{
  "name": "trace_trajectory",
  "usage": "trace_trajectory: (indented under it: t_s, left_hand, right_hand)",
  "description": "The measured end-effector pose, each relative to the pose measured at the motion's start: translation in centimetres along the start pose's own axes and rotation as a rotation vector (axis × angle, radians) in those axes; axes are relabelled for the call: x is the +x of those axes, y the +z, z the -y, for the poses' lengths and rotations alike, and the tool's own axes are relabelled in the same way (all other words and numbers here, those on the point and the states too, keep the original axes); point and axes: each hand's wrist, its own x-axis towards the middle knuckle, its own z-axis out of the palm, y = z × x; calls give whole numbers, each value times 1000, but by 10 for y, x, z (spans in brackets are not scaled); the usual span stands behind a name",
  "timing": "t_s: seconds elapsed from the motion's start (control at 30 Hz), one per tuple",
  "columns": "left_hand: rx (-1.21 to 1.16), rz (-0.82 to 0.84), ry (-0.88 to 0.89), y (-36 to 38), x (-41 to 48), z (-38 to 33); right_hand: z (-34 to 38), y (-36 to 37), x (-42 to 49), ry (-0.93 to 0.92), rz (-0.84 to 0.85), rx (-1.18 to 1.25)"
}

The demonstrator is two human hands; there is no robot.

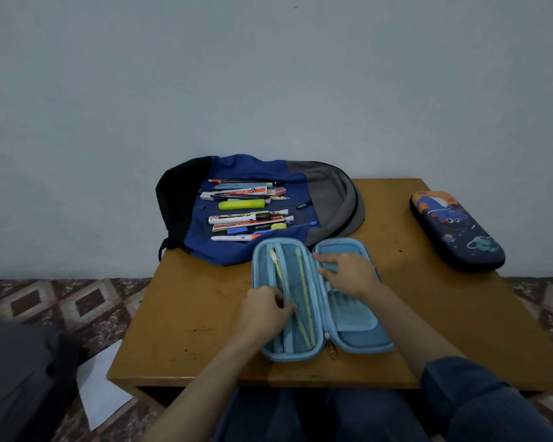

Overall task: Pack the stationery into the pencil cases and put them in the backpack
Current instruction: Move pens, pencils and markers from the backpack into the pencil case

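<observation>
The left hand has its fingers curled down onto the left half of the open light-blue pencil case, thumb and fingertips closing on the near edge of the mesh pocket. Whether a pen is also caught between them cannot be told. The right hand lies flat on the right half of the same case, its fingers straight and spread and pointing left toward the spine, pressing the lining and holding nothing.

The case is unzipped and lies open like a book at the near middle of the small wooden table, with its zip pull at the near end of the spine. A long yellow pencil sits inside the mesh pocket, running the length of the case. A second pen with a yellow and white tip lies to its left.

Just behind the case, touching its far edge, a blue, grey and black backpack lies flat at the back of the table against the wall. A pile of loose stationery is spread over its blue panel: pens, markers, a pink eraser and a yellow highlighter.

Well to the right, near the table's right edge, a dark-blue pencil case with a space print lies zipped closed.

The right forearm wears a rolled blue sleeve. A white sheet of paper lies on the patterned floor beside the table's left corner.
</observation>
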Motion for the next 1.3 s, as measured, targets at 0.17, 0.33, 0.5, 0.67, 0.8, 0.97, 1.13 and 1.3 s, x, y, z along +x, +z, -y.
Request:
trace_trajectory:
  t_s: [0.17,0.33,0.5,0.67,0.8,0.97,1.13,1.3]
  left_hand:
    - [-219,-63,-44,2,5,-6]
    - [-427,-119,-135,1,12,-10]
    - [-282,-88,-110,-6,20,-10]
    - [-198,-138,-24,-5,23,-11]
    - [-286,-84,-68,1,26,-7]
    - [-436,31,-146,1,34,-6]
    - [-469,142,-184,-5,38,-10]
    - [-474,15,-147,-31,55,-4]
  right_hand:
    - [-3,2,-10,-101,29,-59]
    - [-5,5,-16,-95,22,-54]
    - [-11,9,-14,-111,-1,2]
    - [-12,1,-16,-126,-118,103]
    - [-18,-4,-17,-138,-131,177]
    - [-20,-1,-14,-148,-112,78]
    - [-17,-1,-8,-192,-124,2]
    - [-22,6,-6,-212,-113,39]
